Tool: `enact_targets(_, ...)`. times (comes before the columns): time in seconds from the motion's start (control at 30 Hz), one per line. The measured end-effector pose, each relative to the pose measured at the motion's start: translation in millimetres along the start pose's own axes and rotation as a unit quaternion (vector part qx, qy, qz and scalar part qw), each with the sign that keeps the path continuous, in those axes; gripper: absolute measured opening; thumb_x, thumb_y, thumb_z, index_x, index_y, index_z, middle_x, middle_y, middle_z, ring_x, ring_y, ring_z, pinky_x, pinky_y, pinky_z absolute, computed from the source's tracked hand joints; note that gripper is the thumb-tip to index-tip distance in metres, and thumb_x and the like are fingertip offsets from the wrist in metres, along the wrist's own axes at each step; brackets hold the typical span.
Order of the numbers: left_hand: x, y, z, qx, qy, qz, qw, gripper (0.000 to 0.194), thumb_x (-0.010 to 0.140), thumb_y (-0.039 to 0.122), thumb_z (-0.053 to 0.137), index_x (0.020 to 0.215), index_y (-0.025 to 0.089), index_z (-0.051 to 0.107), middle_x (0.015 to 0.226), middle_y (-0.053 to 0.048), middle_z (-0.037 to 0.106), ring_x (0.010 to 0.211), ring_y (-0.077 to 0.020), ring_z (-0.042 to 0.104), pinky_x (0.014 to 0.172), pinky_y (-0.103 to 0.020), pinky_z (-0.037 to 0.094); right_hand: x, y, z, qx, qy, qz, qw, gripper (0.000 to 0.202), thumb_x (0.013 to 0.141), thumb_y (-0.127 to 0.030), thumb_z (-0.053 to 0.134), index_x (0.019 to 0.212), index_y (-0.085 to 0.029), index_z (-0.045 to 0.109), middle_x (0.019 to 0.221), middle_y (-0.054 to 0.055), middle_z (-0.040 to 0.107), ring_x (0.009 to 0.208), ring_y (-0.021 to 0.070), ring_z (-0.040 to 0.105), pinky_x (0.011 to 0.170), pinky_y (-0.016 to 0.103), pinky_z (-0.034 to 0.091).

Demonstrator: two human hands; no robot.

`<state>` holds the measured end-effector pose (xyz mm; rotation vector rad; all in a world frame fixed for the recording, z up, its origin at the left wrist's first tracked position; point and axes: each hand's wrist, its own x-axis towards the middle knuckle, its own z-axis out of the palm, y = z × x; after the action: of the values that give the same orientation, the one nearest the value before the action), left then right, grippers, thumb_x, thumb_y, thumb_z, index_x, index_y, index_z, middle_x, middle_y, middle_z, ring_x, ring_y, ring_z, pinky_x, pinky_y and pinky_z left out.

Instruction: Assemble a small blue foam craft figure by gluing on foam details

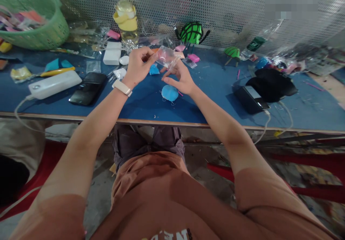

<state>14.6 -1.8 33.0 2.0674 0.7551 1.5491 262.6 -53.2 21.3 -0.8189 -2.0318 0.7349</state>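
Observation:
My left hand (pixel 141 64), a pale band on its wrist, pinches the edge of a small clear plastic bag (pixel 165 56). Something pinkish shows faintly through the film. Close against the bag's right side is my right hand (pixel 182 77), its thumb and fingers apart; some fingertips are partly hidden by the bag. Below the right hand lies a flat blue clay piece (pixel 169 93) with thin wire-like loops around its edge. A thin pink stick (pixel 180 93) pokes out beside it. A small bright blue packet (pixel 154 69) rests between the hands on the blue table (pixel 145 105).
At left are a green basket (pixel 54 24), a white power bank (pixel 55 84) and a black phone (pixel 88 88). A yellow bottle (pixel 126 22) and a green turtle-like figure (pixel 192 32) stand along the mesh wall. A black box-shaped device (pixel 249 99) sits right, cabled.

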Motion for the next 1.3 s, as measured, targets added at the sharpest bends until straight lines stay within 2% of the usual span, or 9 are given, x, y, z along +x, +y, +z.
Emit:
enact_targets(0.23, -1, -5, 1.8, -0.014, 0.019, -0.016, 1.000, 0.076, 0.101, 0.101, 0.069, 0.086, 0.027, 0.062, 0.064, 0.004, 0.049, 0.059, -0.0118, 0.049, 0.058, -0.037, 0.040, 0, 6, -2, 0.012, 0.047, 0.002, 0.999, 0.113, 0.080, -0.118, 0.067, 0.157, -0.035, 0.065, 0.154, 0.013, 0.074, 0.136, 0.0465, 0.083, 0.119, 0.080, 0.068)
enact_targets(0.43, 0, -13, 0.5, -0.038, -0.049, -0.032, 0.998, 0.074, 0.110, 0.099, 0.053, 0.095, 0.027, 0.052, 0.064, 0.007, 0.037, 0.067, -0.0097, 0.042, 0.061, -0.033, 0.043, -2, 6, -5, -0.007, 0.064, 0.002, 0.998, 0.100, 0.083, -0.113, 0.071, 0.145, -0.035, 0.075, 0.146, 0.012, 0.080, 0.133, 0.0464, 0.084, 0.120, 0.077, 0.068)
enact_targets(0.53, 0, -17, 2.8, -0.095, -0.033, -0.066, 0.993, 0.076, 0.099, 0.104, 0.069, 0.094, 0.030, 0.055, 0.068, 0.006, 0.045, 0.065, -0.0111, 0.046, 0.057, -0.035, 0.047, -1, 5, -3, -0.007, 0.087, 0.001, 0.996, 0.100, 0.078, -0.114, 0.075, 0.139, -0.034, 0.077, 0.138, 0.010, 0.081, 0.129, 0.0451, 0.085, 0.118, 0.074, 0.070)
enact_targets(0.67, -2, -9, 6.6, -0.138, 0.001, -0.101, 0.985, 0.060, 0.099, 0.094, 0.080, 0.091, 0.036, 0.065, 0.064, 0.004, 0.054, 0.066, -0.0179, 0.057, 0.059, -0.040, 0.053, 2, 5, 0, 0.049, 0.093, -0.017, 0.994, 0.100, 0.076, -0.112, 0.080, 0.137, -0.033, 0.074, 0.134, 0.007, 0.079, 0.127, 0.0417, 0.086, 0.114, 0.068, 0.073)
enact_targets(0.77, -2, -2, 10.1, -0.197, 0.035, -0.140, 0.970, 0.058, 0.086, 0.091, 0.093, 0.084, 0.038, 0.069, 0.068, 0.004, 0.061, 0.062, -0.0180, 0.056, 0.056, -0.042, 0.054, 4, 6, 2, 0.090, 0.079, -0.005, 0.993, 0.096, 0.076, -0.108, 0.085, 0.135, -0.033, 0.074, 0.138, 0.008, 0.078, 0.131, 0.0425, 0.085, 0.113, 0.067, 0.073)
enact_targets(0.93, -4, 4, 16.7, -0.238, -0.035, -0.181, 0.954, 0.065, 0.082, 0.092, 0.096, 0.089, 0.034, 0.067, 0.083, 0.001, 0.071, 0.070, -0.0174, 0.062, 0.064, -0.045, 0.062, 3, 4, 3, 0.105, 0.081, 0.006, 0.991, 0.096, 0.080, -0.104, 0.086, 0.143, -0.033, 0.076, 0.148, 0.012, 0.079, 0.137, 0.0448, 0.083, 0.119, 0.070, 0.070)
enact_targets(1.03, -8, 6, 18.7, -0.227, -0.054, -0.176, 0.956, 0.071, 0.080, 0.092, 0.099, 0.091, 0.029, 0.069, 0.081, -0.002, 0.072, 0.073, -0.0189, 0.067, 0.068, -0.044, 0.065, 1, 1, 3, 0.103, 0.079, 0.016, 0.991, 0.100, 0.077, -0.103, 0.089, 0.150, -0.035, 0.076, 0.151, 0.011, 0.081, 0.140, 0.0448, 0.082, 0.120, 0.069, 0.070)
enact_targets(1.17, -13, 6, 19.1, -0.219, -0.050, -0.144, 0.964, 0.070, 0.090, 0.090, 0.094, 0.094, 0.024, 0.070, 0.080, -0.004, 0.070, 0.085, -0.0247, 0.079, 0.076, -0.043, 0.070, -1, -1, 4, 0.095, 0.063, 0.010, 0.993, 0.097, 0.080, -0.100, 0.090, 0.154, -0.038, 0.075, 0.152, 0.010, 0.080, 0.135, 0.0424, 0.083, 0.119, 0.069, 0.071)
enact_targets(1.3, -14, 5, 20.7, -0.199, -0.044, -0.121, 0.971, 0.069, 0.094, 0.088, 0.091, 0.089, 0.022, 0.072, 0.078, -0.004, 0.069, 0.079, -0.0255, 0.081, 0.073, -0.043, 0.072, -2, -3, 5, 0.083, 0.058, 0.018, 0.995, 0.094, 0.080, -0.100, 0.089, 0.148, -0.038, 0.078, 0.149, 0.009, 0.081, 0.129, 0.0403, 0.085, 0.117, 0.067, 0.072)
